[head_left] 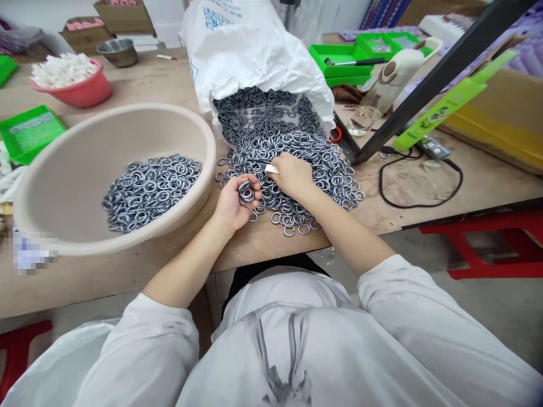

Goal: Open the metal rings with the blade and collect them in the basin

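Sorting metal rings at the counter (424, 217)

Left hand (237, 200) cups gathered rings (246, 192); right hand (292, 175) pinches a pale stick over the spilled heap (292, 152). Likely gathering; next needs a steady carry toward the basin (85, 141).

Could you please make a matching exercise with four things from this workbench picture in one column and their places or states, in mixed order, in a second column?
Things:
1. left hand
2. beige basin
3. white sack
4. red bowl

Places or states:
A. lies open on its side, metal rings spilling from its mouth onto the table
B. cupped, palm up, holding a few rings
C. far left of the table, filled with white pieces
D. left of the hands, a heap of rings in its bottom

Pairs: 1-B, 2-D, 3-A, 4-C
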The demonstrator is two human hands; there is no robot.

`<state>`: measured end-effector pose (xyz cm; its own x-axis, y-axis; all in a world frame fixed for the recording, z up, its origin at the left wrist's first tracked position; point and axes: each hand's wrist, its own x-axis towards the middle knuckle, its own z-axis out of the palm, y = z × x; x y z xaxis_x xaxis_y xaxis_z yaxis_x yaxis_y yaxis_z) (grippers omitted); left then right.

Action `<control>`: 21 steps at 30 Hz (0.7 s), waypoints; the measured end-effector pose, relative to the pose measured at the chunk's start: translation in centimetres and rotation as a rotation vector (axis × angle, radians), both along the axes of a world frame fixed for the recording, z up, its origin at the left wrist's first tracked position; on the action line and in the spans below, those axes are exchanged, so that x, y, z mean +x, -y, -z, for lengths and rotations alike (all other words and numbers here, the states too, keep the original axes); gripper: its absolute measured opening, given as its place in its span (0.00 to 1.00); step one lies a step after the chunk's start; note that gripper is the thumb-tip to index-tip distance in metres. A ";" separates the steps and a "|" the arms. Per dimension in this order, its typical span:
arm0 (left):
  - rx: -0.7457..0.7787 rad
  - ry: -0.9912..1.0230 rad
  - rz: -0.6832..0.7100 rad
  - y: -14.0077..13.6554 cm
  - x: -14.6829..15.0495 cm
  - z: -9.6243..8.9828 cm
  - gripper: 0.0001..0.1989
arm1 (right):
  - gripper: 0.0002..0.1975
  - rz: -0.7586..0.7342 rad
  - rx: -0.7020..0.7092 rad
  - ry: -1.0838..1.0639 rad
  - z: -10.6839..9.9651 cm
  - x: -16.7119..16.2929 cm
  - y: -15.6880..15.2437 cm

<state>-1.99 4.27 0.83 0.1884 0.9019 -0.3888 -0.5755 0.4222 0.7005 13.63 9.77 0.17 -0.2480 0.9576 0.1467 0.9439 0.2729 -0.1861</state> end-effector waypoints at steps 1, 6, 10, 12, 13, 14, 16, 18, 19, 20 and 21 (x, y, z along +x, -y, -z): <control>-0.023 -0.003 -0.003 -0.1 0.0 0.0 0.09 | 0.14 -0.015 -0.002 -0.004 0.0 0.1 0.1; 0.044 -0.104 -0.006 -0.1 0.3 0.6 0.14 | 0.12 -0.047 -0.034 -0.021 0.0 0.8 0.4; 0.237 -0.261 -0.044 0.2 0.6 1.3 0.17 | 0.10 0.007 -0.018 -0.253 0.1 1.0 0.2; 0.306 -0.325 -0.066 0.3 0.7 1.5 0.17 | 0.09 -0.011 -0.069 -0.502 0.2 0.9 0.6; 0.332 -0.347 -0.068 0.4 0.8 1.6 0.16 | 0.08 -0.034 -0.104 -0.642 0.2 0.8 1.1; 0.353 -0.359 -0.062 0.5 0.9 1.7 0.16 | 0.09 -0.064 -0.140 -0.781 0.3 0.5 1.6; 0.379 -0.357 -0.038 0.8 1.0 1.8 0.17 | 0.12 -0.109 -0.189 -1.036 0.5 -0.2 3.0; 0.386 -0.328 -0.026 1.0 1.1 1.8 0.17 | 0.18 -0.135 -0.264 -1.232 0.7 -1.0 4.5; 0.380 -0.310 -0.027 1.1 1.1 1.8 0.18 | 0.21 -0.146 -0.308 -1.301 0.8 -1.4 5.1; 0.368 -0.293 -0.029 1.1 1.1 1.8 0.18 | 0.24 -0.151 -0.340 -1.357 0.8 -1.8 5.6; 0.351 -0.278 -0.026 1.1 1.0 1.8 0.18 | 0.26 -0.156 -0.354 -1.399 0.7 -2.1 5.9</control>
<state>-0.96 3.14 -0.96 0.0952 0.9913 -0.0907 -0.3527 0.1188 0.9282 11.54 3.84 -0.53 -0.2059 0.9715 0.1172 -0.0971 0.0989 -0.9903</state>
